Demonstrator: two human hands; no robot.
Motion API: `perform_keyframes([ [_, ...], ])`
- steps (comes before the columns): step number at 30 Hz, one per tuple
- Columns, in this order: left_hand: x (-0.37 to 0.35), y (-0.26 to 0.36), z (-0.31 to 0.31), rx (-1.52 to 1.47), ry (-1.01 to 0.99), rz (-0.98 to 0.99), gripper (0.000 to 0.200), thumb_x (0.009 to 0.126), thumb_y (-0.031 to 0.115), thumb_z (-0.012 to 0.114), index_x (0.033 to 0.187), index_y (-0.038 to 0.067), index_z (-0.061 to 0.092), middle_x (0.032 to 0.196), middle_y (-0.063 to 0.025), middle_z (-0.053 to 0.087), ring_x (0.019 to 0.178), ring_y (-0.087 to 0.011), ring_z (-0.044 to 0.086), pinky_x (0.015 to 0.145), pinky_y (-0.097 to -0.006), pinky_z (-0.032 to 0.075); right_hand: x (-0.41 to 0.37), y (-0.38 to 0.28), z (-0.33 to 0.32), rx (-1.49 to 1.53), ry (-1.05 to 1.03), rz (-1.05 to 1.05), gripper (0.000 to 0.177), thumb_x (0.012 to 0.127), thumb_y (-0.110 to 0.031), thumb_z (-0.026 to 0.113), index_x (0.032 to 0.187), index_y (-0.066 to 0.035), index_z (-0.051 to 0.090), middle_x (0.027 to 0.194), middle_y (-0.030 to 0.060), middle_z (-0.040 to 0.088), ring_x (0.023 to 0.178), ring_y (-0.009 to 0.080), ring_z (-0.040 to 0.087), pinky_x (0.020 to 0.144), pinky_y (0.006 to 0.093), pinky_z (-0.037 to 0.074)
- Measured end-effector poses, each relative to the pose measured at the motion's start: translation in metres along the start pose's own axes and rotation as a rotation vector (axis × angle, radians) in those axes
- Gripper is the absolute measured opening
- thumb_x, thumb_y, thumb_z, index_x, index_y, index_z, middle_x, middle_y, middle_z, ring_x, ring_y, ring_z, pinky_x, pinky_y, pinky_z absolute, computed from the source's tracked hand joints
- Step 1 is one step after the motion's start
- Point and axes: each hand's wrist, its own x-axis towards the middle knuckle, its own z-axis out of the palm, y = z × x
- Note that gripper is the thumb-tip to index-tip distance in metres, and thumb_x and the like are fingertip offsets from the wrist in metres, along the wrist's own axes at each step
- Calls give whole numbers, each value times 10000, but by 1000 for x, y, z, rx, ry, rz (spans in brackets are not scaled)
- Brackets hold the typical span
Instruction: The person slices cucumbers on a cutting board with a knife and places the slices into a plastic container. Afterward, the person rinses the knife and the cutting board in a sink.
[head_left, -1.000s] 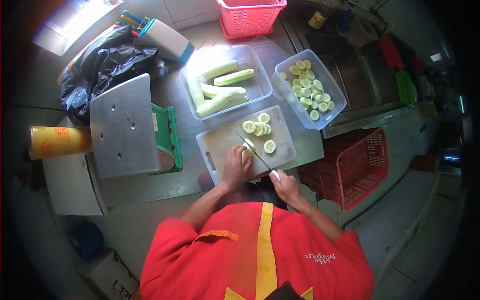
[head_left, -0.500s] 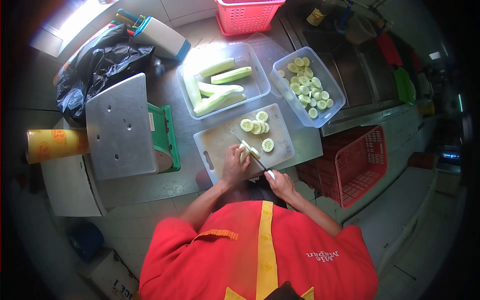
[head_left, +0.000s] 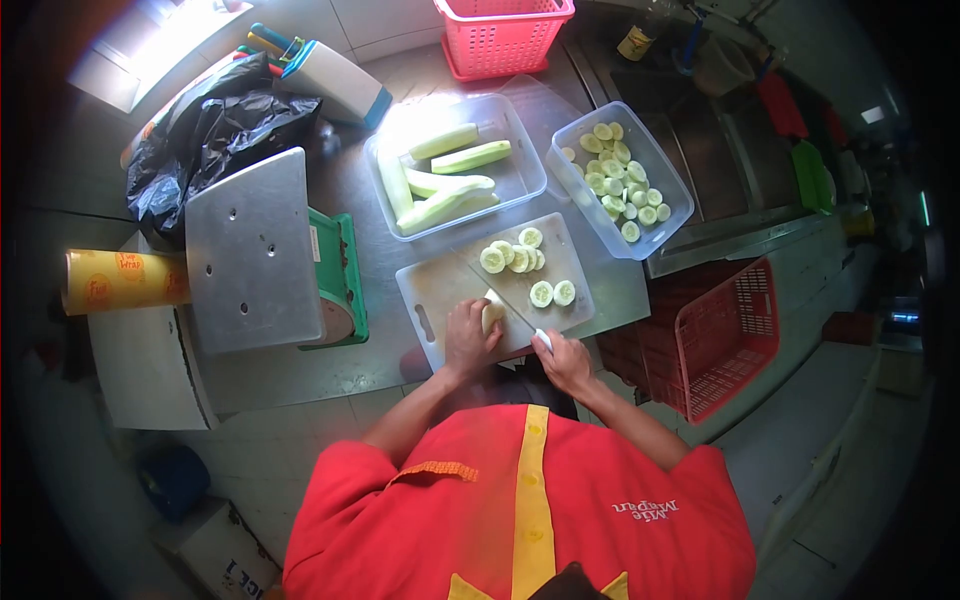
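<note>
steel kitchen counter (head_left: 300, 372) seen from above, where a person in a red shirt slices peeled cucumber on a white cutting board (head_left: 440, 285).
the cucumber stub (head_left: 492, 312) lies near the board's front edge under the left hand (head_left: 468, 340), whose fingers curl closed over it and pin it down. the right hand (head_left: 565, 362) is wrapped tight round the white handle of a knife (head_left: 512, 306), its blade angled across the board and meeting the stub's cut end. two loose slices (head_left: 553, 293) lie just right of the blade, and a small heap of slices (head_left: 515, 258) sits toward the board's far side. behind the board a clear tub (head_left: 522, 140) holds peeled cucumber halves; a second clear tub (head_left: 672, 172) to its right holds cut rounds. left of the board is a green scale with a metal plate (head_left: 250, 250). a red crate (head_left: 735, 335) sits lower down on the right.
</note>
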Motion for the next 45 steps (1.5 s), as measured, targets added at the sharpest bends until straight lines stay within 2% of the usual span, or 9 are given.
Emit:
perform_keyframes([
  [9, 0, 0, 3, 27, -8, 24, 508, 766, 139, 729, 1207, 61, 489, 1108, -164, 530, 975, -340, 541, 812, -446, 424, -45, 3, 0, -81, -100, 126, 417, 1021, -447, 443, 929, -46, 513, 739, 267, 649, 742, 511, 617, 665, 622, 451],
  [18, 2, 1, 2, -12, 24, 2, 490, 795, 144, 710, 1221, 57, 486, 1123, -165, 523, 990, -345, 538, 838, -446, 431, -6, 2, 32, -82, -115, 180, 461, 1016, -457, 446, 983, -15, 571, 801, 292, 664, 791, 522, 629, 709, 630, 473],
  [20, 2, 2, 0, -3, 3, 22, 488, 805, 154, 710, 1230, 58, 490, 1132, -165, 528, 1004, -347, 539, 845, -440, 433, 6, 6, 35, -45, -83, 173, 498, 1015, -472, 439, 940, -6, 599, 821, 300, 653, 816, 509, 634, 718, 605, 472],
  [23, 1, 4, -8, -31, 3, 21, 481, 810, 156, 712, 1235, 65, 507, 1136, -162, 536, 1011, -344, 541, 846, -437, 436, 29, 13, 17, 214, -281, 233, 554, 1021, -490, 408, 857, -2, 612, 816, 298, 617, 844, 499, 616, 726, 557, 449],
  [24, 1, 5, -11, -30, 6, 25, 481, 810, 156, 712, 1235, 65, 507, 1136, -162, 536, 1011, -344, 541, 846, -437, 436, 27, 10, 14, 214, -277, 230, 554, 1021, -490, 408, 857, -2, 612, 816, 298, 617, 844, 499, 616, 726, 557, 449],
  [26, -1, 2, -17, 9, -52, 34, 460, 811, 161, 721, 1221, 66, 534, 1123, -158, 547, 1009, -340, 550, 852, -439, 439, 17, 3, 11, 136, -92, 84, 525, 1023, -485, 413, 891, -15, 609, 799, 287, 626, 819, 505, 609, 703, 570, 452],
  [29, -4, -4, -16, -52, -53, 4, 444, 801, 150, 735, 1196, 59, 554, 1114, -158, 556, 1001, -339, 558, 853, -438, 444, -11, -6, 6, 79, -27, 54, 480, 1022, -471, 434, 912, -29, 587, 780, 276, 635, 780, 502, 611, 683, 587, 454],
  [39, -6, -2, -12, -112, -62, -22, 446, 790, 103, 741, 1186, 38, 545, 1107, -171, 550, 1000, -359, 557, 860, -439, 470, -49, -7, 6, -90, -114, 123, 403, 1028, -422, 441, 946, -32, 503, 745, 262, 656, 744, 507, 624, 670, 619, 457],
  [45, -5, -3, -9, -174, -24, -46, 437, 808, 107, 734, 1191, 35, 536, 1117, -184, 542, 1022, -375, 556, 871, -443, 481, -18, -7, 22, -112, -163, 198, 463, 1012, -459, 456, 953, -13, 566, 787, 281, 664, 822, 502, 639, 732, 600, 486],
])
